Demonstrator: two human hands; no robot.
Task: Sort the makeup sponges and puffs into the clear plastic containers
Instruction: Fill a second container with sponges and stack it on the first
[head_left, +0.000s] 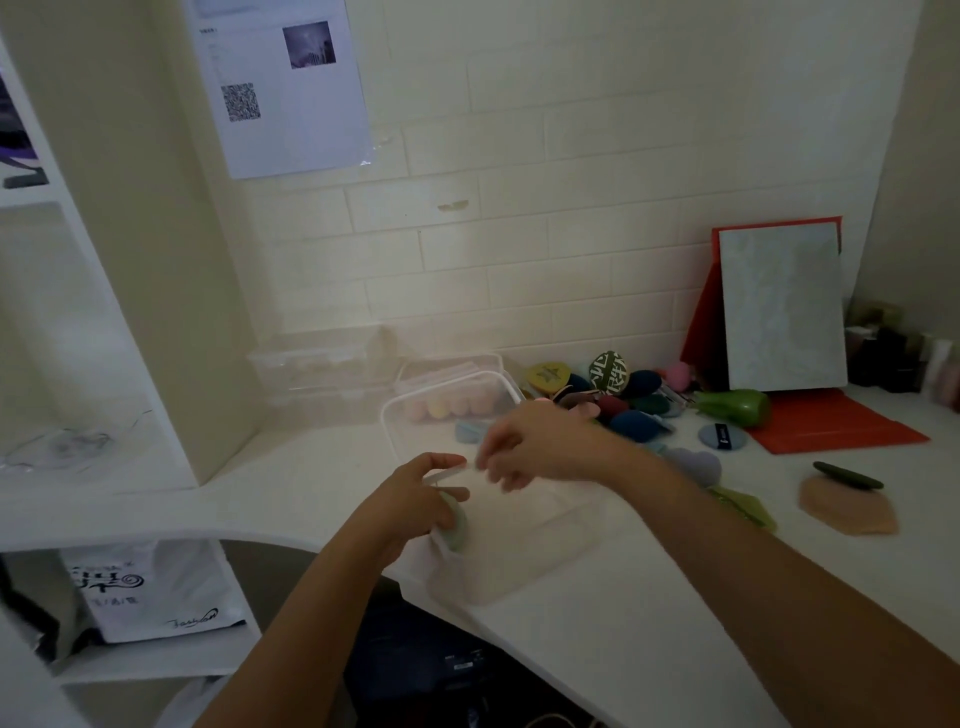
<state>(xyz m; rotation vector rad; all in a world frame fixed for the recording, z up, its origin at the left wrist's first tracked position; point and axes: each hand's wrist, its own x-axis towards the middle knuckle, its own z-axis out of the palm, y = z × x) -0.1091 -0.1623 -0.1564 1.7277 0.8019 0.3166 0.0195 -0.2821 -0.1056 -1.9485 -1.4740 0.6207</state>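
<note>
clear plastic container (524, 556) sat up front, pale green round sponge (457, 526) against its left rim, colourful puff heap (615, 400) lay behind

Desk head count, roughly

Three clear boxes (524, 561), maybe four, one lid (385, 423), four pastel sponges (441, 408) in one box, plus a dozen-ish puffs (639, 423) piled up.

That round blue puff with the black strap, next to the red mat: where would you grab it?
Probably from above, pinching the black strap across its top. The blue puff lies flat on the white counter, so its thin rim gives little to catch, while the strap offers a handle. Straight down looks clearest, since the red mat lies close beside it.
</note>
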